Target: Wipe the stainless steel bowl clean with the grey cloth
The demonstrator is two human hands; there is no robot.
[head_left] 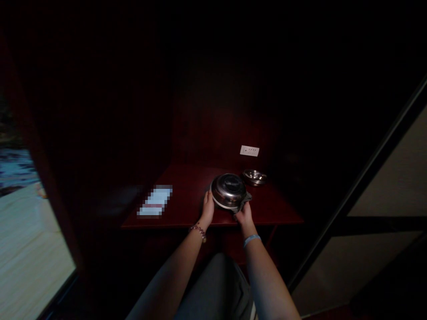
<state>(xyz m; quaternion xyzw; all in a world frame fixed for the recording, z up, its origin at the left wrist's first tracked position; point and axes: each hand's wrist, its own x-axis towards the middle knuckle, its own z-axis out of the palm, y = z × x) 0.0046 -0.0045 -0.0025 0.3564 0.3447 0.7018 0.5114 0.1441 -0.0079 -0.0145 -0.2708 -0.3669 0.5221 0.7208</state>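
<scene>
Dark-red tabletop (187, 178) is extending beneath the left hand (208, 209) and right hand (246, 215), which are gripping an inverted steel bowl (230, 189) between them, its wiping apparently unfinished. Behind, another steel bowl (254, 178) is resting untouched, finished or waiting being unclear. Grey cloth (243, 204) is lining the right grip; the white socket (249, 151) is displaying no legible lettering.

Holding a bowl (228, 190) between left hand (207, 210) and right hand (245, 215), with cloth (244, 202) at the right; having dishes (254, 178) behind-right on the desk (187, 180), a socket (249, 151) on the wall (207, 138) beyond, and a flat item (155, 201) on the desk's left.
</scene>
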